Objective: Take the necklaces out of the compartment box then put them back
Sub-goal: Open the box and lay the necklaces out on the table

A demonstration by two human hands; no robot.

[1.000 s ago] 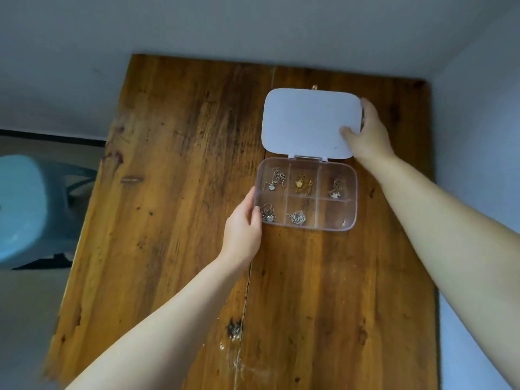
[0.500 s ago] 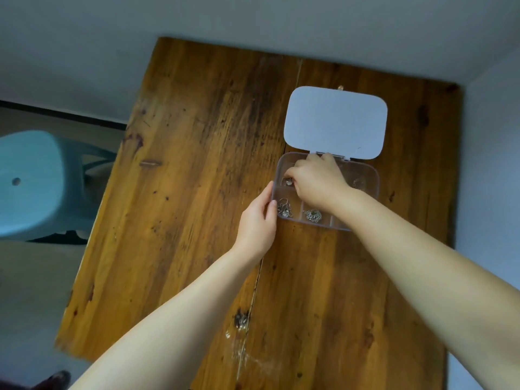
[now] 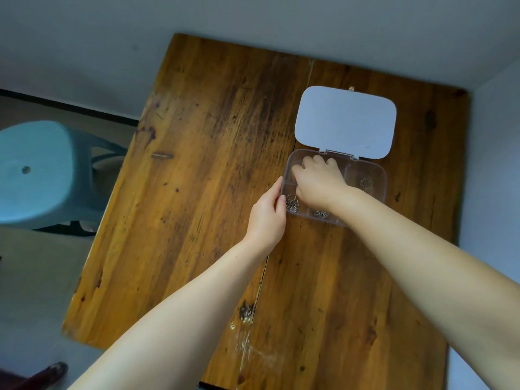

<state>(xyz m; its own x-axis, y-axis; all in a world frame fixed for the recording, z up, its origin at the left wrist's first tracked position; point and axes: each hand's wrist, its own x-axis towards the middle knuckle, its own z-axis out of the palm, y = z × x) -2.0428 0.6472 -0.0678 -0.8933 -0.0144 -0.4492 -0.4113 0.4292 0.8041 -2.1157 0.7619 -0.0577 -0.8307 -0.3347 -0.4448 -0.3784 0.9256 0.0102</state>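
Observation:
A clear compartment box (image 3: 380,175) lies open on the wooden table (image 3: 211,164), its white lid (image 3: 346,122) folded back flat. My left hand (image 3: 267,218) grips the box's left edge. My right hand (image 3: 318,181) reaches into the far-left compartment with its fingers curled down, hiding what lies under them. Silver necklaces show in the near-left compartment (image 3: 292,205), the near-middle one (image 3: 320,213) and the far-right one (image 3: 365,182). My right wrist hides the far-middle compartment.
The table stands in a corner, with walls along its far and right sides. A light blue plastic stool (image 3: 36,170) stands on the floor beyond the table's left edge. A dark shoe (image 3: 53,372) shows at the lower left.
My right hand left the lid and went down into the box's far-left compartment, where it stays. My left hand kept its hold on the box's left edge. The camera shifted.

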